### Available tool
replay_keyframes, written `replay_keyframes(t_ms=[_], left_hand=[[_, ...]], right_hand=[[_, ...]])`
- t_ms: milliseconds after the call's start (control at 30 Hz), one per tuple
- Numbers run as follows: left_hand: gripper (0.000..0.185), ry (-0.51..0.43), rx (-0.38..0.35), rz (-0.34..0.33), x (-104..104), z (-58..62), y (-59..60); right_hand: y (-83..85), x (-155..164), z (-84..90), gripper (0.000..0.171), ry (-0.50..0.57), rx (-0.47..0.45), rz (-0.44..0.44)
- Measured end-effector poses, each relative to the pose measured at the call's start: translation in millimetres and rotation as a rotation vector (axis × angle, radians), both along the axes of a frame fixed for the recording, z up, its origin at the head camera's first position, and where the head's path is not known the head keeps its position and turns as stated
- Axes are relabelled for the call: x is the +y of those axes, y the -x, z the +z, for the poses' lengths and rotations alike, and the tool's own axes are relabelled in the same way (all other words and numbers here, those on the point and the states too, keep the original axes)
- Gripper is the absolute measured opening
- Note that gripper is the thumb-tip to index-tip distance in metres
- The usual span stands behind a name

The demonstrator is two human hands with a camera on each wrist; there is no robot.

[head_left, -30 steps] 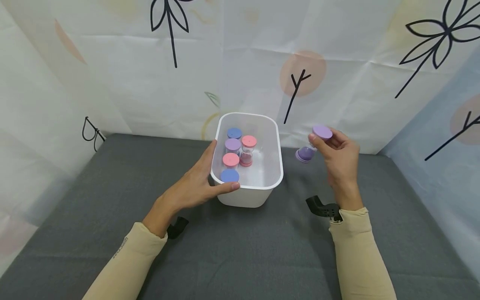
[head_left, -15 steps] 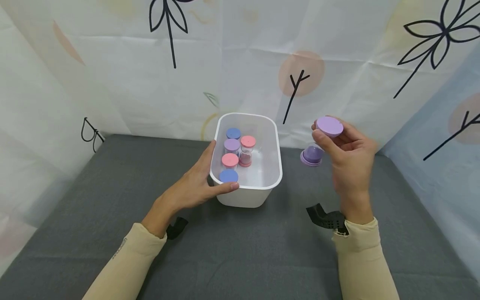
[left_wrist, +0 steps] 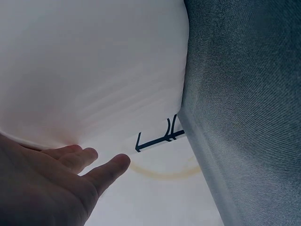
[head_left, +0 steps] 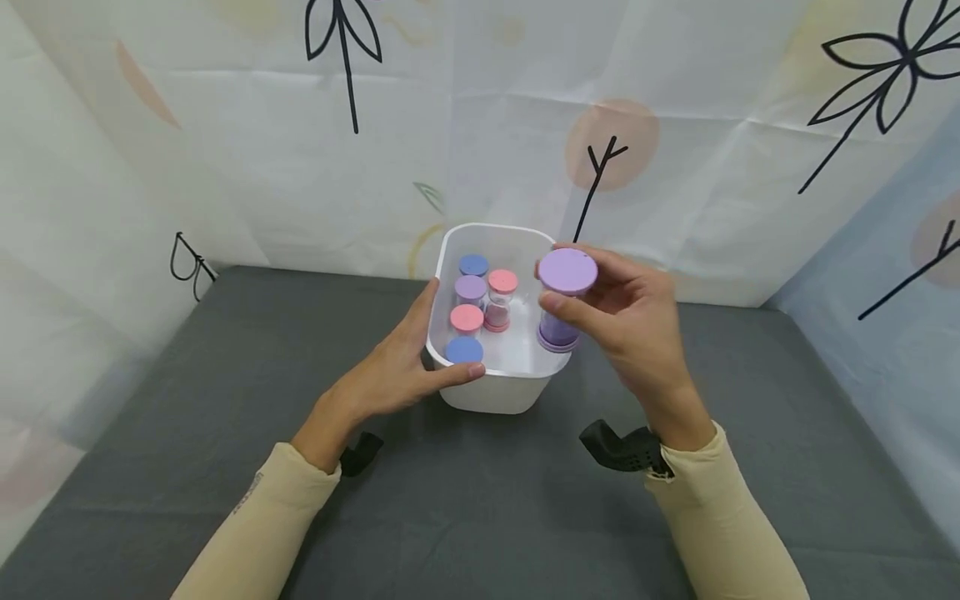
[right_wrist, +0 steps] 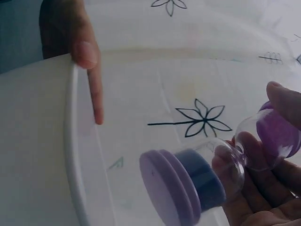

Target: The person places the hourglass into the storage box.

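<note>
A purple sand timer (head_left: 567, 273), with lilac end caps and purple sand, is held upright over the right side of a white plastic bin (head_left: 504, 393). My right hand (head_left: 637, 325) grips it between thumb and fingers. In the right wrist view, the clear double bulb and lower lilac cap (right_wrist: 167, 188) show beyond the fingers. My left hand (head_left: 390, 362) rests against the bin's near left corner, its thumb over the front rim. The left fingers (left_wrist: 108, 172) lie fairly straight along the outer wall in the left wrist view.
Inside the bin, along its left side, stand several sand timers with blue caps (head_left: 464, 349), pink caps (head_left: 502, 282) and a lilac cap (head_left: 471, 288). A grey cloth (head_left: 480, 508) covers the table. Behind it hangs a patterned white cloth (head_left: 495, 150).
My right hand has carried the purple sand timer leftward, from beside the bin to over its right side. The left hand and the bin have stayed in place.
</note>
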State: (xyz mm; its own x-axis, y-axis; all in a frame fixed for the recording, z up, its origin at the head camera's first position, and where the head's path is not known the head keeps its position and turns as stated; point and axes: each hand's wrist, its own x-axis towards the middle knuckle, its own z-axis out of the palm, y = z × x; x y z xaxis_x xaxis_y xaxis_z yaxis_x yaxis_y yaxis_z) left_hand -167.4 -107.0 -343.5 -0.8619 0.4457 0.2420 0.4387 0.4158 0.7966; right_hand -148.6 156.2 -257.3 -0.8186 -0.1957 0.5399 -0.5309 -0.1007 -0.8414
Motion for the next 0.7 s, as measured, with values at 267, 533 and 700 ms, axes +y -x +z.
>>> replay_keyframes(t_ms=[267, 533, 700], left_hand=[[0.113, 0.004, 0.003, -0.005, 0, 0.1, -0.4], [0.112, -0.013, -0.005, -0.026, 1, 0.1, 0.5], [0.111, -0.021, 0.005, -0.028, 0, -0.4, 1.4]], right_hand=[[32.0, -16, -16.5, 0.041, -0.480, -0.213, 0.124], [42.8, -20, -22.5, 0.027, -0.919, -0.162, 0.091], [43.6, -24, -19.3, 0.027, -1.055, -0.124, 0.079]])
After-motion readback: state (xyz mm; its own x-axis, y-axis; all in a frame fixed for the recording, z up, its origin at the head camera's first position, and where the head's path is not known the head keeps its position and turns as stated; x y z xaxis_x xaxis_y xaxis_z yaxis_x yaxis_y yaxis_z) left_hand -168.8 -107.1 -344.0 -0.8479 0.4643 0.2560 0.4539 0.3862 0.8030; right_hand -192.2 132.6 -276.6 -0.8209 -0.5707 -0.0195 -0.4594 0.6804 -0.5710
